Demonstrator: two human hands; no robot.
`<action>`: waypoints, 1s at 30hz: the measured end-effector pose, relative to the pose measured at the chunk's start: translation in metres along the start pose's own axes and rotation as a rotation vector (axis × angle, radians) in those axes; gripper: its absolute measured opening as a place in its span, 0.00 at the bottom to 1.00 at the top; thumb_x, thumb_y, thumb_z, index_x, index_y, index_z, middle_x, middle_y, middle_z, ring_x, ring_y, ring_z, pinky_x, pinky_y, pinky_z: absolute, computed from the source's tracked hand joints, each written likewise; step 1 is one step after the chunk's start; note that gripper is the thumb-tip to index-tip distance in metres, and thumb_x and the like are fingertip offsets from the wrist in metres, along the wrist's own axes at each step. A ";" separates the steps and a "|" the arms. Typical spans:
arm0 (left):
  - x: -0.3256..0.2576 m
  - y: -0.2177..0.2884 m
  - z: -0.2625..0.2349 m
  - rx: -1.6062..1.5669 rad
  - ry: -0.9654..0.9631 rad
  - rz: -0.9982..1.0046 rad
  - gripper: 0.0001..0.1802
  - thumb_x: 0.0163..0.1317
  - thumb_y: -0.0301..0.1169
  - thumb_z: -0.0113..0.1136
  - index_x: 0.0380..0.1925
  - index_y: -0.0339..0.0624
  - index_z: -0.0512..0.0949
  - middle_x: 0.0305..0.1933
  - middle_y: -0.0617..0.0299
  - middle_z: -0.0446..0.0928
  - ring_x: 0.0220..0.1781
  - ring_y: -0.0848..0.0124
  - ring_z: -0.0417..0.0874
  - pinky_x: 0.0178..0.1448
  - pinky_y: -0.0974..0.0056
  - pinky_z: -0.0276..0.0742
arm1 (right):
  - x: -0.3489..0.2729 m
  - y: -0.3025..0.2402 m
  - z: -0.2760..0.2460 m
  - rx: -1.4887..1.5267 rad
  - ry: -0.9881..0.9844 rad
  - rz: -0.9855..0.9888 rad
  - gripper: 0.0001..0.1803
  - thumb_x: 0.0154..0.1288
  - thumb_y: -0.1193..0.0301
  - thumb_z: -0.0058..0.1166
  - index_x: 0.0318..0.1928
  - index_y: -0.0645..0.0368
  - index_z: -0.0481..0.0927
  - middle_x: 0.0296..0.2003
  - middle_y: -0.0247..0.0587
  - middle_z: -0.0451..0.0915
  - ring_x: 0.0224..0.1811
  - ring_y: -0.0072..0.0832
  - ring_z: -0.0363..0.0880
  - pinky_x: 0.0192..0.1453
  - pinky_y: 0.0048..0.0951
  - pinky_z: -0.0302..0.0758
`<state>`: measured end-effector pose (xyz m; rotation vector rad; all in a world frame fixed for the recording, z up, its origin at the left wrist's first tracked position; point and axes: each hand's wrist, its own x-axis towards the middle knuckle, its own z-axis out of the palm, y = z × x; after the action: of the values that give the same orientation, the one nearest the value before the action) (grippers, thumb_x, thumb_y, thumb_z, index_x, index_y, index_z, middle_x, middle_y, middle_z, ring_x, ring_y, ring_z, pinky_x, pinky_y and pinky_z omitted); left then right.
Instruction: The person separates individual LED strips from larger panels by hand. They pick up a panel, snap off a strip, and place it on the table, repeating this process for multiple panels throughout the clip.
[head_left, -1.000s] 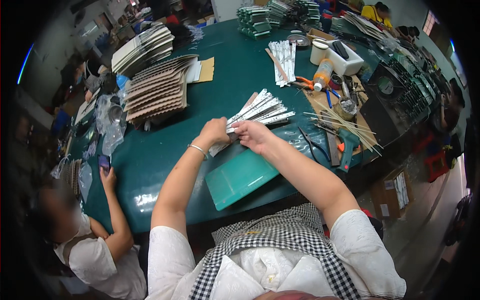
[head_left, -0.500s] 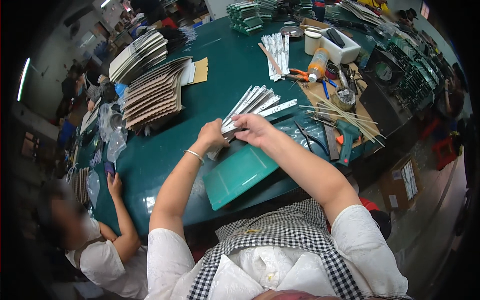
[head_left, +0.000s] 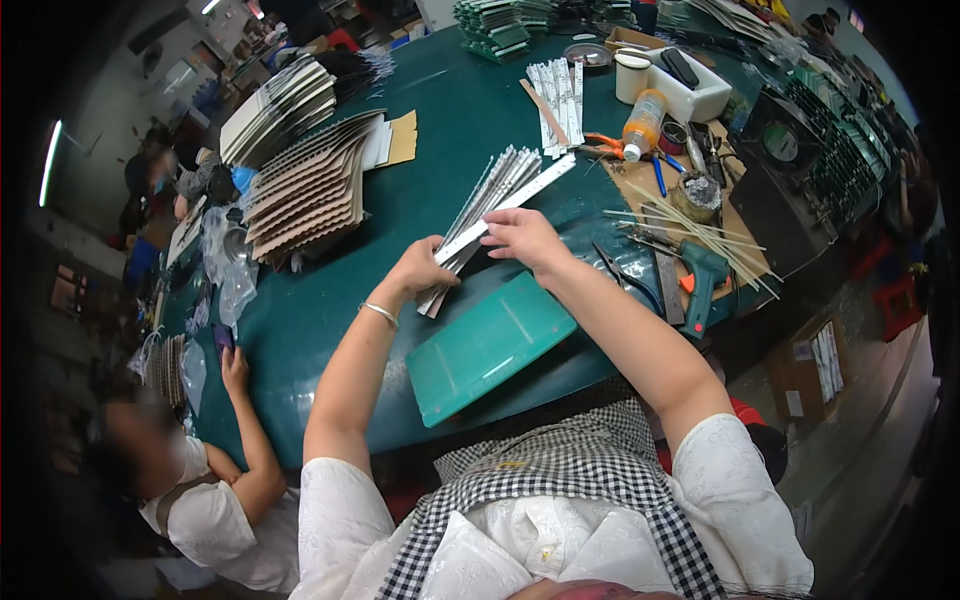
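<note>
My left hand [head_left: 423, 265] is closed around the lower part of a bundle of thin white-and-grey strips [head_left: 487, 192], which fan out away from me above the table. One wider white strip [head_left: 530, 187] lies across the top of the bundle, angled to the right. Beside it is my right hand [head_left: 527, 241], its fingers apart and the fingertips at the strip's near edge; whether they press on it I cannot tell. Below both hands a green flat plastic case [head_left: 490, 350] rests near the table's front edge.
Corrugated brown card stacks [head_left: 310, 190] stand to the left. More white strips [head_left: 557, 105] lie at the back. Pliers [head_left: 630, 278], a green glue gun [head_left: 703, 285], glue sticks [head_left: 735, 250] and an orange bottle [head_left: 645, 125] are on the right. A co-worker's hand [head_left: 234, 370] holds a phone at left.
The bundle has narrowed and tilted more upright, with the wide white strip swung up across it. My right hand has moved slightly right, its fingers drawn back from the bundle.
</note>
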<state>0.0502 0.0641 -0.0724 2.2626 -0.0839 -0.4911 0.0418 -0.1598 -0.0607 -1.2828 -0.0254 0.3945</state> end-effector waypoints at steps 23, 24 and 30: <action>0.000 0.032 -0.003 -0.953 -0.354 0.030 0.28 0.46 0.14 0.59 0.51 0.33 0.66 0.39 0.53 0.76 0.37 0.56 0.85 0.50 0.46 0.84 | 0.036 -0.010 -0.006 -0.182 0.038 -0.262 0.06 0.51 0.85 0.61 0.28 0.65 0.78 0.25 0.38 0.80 0.25 0.23 0.81 0.27 0.24 0.80; 0.001 0.031 -0.003 -0.997 -0.353 0.034 0.27 0.46 0.14 0.58 0.50 0.33 0.66 0.39 0.52 0.76 0.37 0.55 0.85 0.49 0.46 0.84 | 0.037 -0.008 -0.006 -0.140 0.055 -0.270 0.06 0.51 0.85 0.61 0.29 0.65 0.78 0.25 0.38 0.80 0.26 0.23 0.81 0.27 0.24 0.80; 0.008 0.031 0.002 -1.094 -0.413 0.008 0.29 0.47 0.14 0.58 0.54 0.32 0.67 0.45 0.47 0.77 0.40 0.53 0.85 0.49 0.45 0.84 | 0.036 -0.004 -0.004 -0.096 0.117 -0.304 0.06 0.54 0.84 0.60 0.31 0.64 0.77 0.28 0.36 0.79 0.28 0.20 0.79 0.31 0.22 0.79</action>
<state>0.0603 0.0403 -0.0534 1.0793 -0.0192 -0.7572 0.0775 -0.1539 -0.0656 -1.3703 -0.1403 0.0576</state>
